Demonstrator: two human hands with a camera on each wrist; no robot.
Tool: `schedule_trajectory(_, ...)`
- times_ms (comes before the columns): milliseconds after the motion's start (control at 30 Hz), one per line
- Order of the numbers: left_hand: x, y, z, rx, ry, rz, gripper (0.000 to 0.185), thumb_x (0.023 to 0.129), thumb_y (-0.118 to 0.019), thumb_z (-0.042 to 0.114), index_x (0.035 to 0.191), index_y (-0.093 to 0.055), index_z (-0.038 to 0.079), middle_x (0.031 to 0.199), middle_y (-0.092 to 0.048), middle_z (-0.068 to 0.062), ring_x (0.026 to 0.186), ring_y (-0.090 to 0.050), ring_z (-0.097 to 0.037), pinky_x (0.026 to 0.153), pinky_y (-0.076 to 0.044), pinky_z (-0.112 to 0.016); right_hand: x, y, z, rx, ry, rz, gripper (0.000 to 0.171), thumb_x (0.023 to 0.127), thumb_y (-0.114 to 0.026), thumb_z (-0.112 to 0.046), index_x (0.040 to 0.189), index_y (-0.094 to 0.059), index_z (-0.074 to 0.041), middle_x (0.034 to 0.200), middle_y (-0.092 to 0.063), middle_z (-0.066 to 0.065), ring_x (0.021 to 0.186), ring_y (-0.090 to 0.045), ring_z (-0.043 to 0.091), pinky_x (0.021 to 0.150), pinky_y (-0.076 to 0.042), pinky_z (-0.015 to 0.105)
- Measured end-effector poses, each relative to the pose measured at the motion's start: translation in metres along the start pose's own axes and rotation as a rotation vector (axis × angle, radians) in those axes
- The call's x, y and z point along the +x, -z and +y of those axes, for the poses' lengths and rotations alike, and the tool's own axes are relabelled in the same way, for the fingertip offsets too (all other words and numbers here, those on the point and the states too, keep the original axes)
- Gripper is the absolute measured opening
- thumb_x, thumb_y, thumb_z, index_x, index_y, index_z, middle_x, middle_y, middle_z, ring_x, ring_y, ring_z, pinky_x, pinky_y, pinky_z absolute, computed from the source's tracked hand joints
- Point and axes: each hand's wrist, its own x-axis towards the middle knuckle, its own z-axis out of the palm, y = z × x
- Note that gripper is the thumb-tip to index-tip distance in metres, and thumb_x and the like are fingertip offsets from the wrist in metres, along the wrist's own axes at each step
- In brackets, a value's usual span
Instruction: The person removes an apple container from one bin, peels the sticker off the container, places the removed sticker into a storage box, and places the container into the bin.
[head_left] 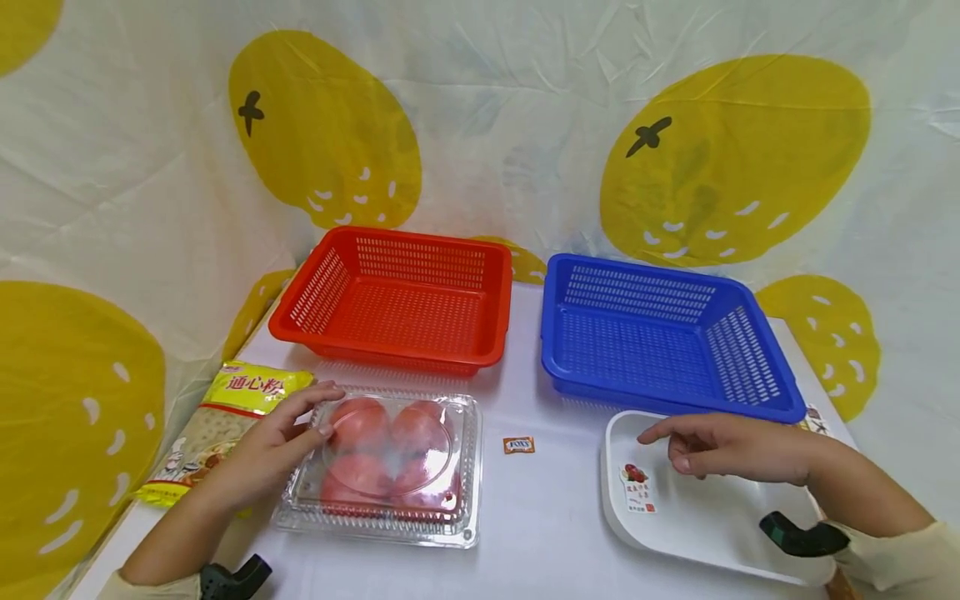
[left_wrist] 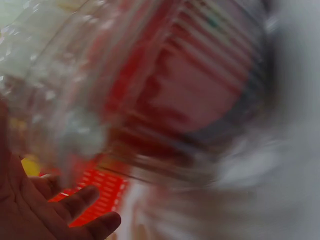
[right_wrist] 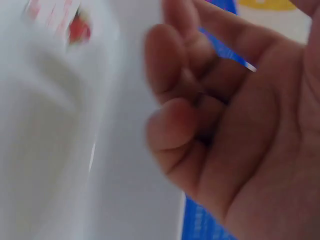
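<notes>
Head view: the left hand [head_left: 281,442] rests on the near-left corner of a clear clamshell [head_left: 382,468] of tomatoes [head_left: 360,425], fingers spread over the lid and thumb at the edge, lightly curled round it. The box lies on the table [head_left: 540,517], near the red basket [head_left: 397,296], with a pasta bag [head_left: 225,417] just to its left. The right hand [head_left: 720,446] hovers over a white tray [head_left: 675,508] near the blue basket [head_left: 660,333], fingers loosely bent, holding nothing; whether it touches the tray I cannot tell. A small sachet [head_left: 518,444] lies between box and tray.

Left wrist view: blurred; clamshell [left_wrist: 165,100] close above the fingers [left_wrist: 80,200].

Right wrist view: curled fingers [right_wrist: 175,115] beside the tray [right_wrist: 60,150], gripping nothing.

The clamshell looks thin, slick and flexible, its load fairly heavy and bruisable; best held under the base or by both side rims, not by the lid
</notes>
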Motion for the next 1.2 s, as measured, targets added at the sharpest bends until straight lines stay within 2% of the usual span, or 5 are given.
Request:
schedule_trajectory(200, 0.005, 0.016, 0.010, 0.093, 0.008, 0.015, 0.048, 0.109, -0.063, 0.021, 0.156, -0.054, 0.018, 0.165, -0.043, -0.012, 0.148, -0.042, -0.044, 0.103, -0.049, -0.023, 0.020, -0.021, -0.041, 0.047, 0.086, 0.189, 0.036, 0.112, -0.052, -0.011, 0.146, -0.056, 0.002, 0.122, -0.064, 0.018, 0.105, -0.063, 0.026, 0.078, -0.056, 0.032)
schedule_trajectory(500, 0.023, 0.041, 0.022, 0.185, -0.017, 0.214, 0.042, 0.113, -0.056, 0.024, 0.151, -0.055, 0.008, 0.143, -0.057, -0.013, 0.128, -0.054, -0.024, 0.090, -0.051, -0.012, 0.068, -0.066, -0.076, 0.200, 0.025, 0.367, 0.048, 0.110, -0.060, -0.026, 0.151, -0.051, -0.003, 0.145, -0.056, 0.021, 0.122, -0.060, 0.034, 0.086, -0.059, 0.040)
schedule_trajectory(767, 0.047, 0.068, 0.015, 0.163, 0.074, 0.354, 0.053, 0.113, -0.053, 0.035, 0.158, -0.047, 0.008, 0.167, -0.028, -0.025, 0.121, -0.056, -0.052, 0.074, -0.057, -0.016, 0.114, -0.109, -0.090, 0.365, 0.040, 0.490, 0.053, 0.108, -0.062, -0.022, 0.154, -0.045, -0.003, 0.146, -0.053, 0.024, 0.121, -0.061, 0.038, 0.086, -0.058, 0.038)
schedule_trajectory(1000, 0.075, 0.078, -0.002, 0.107, 0.122, 0.348, 0.060, 0.113, -0.050, 0.036, 0.162, -0.039, 0.003, 0.167, -0.021, -0.032, 0.152, -0.019, -0.056, 0.118, -0.017, -0.080, 0.149, -0.151, -0.099, 0.420, 0.033, 0.488, 0.067, 0.107, -0.062, -0.028, 0.165, -0.032, -0.013, 0.159, -0.039, 0.027, 0.128, -0.059, 0.038, 0.088, -0.057, 0.042)
schedule_trajectory(1200, 0.089, 0.081, -0.023, 0.005, 0.169, 0.247, 0.063, 0.115, -0.044, 0.039, 0.168, -0.028, 0.008, 0.160, -0.036, -0.029, 0.118, -0.055, -0.014, 0.097, -0.051, -0.018, 0.181, -0.178, -0.106, 0.487, 0.023, 0.531, 0.081, 0.103, -0.070, -0.027, 0.169, -0.025, -0.018, 0.161, -0.038, 0.024, 0.118, -0.060, 0.029, 0.090, -0.057, 0.042)
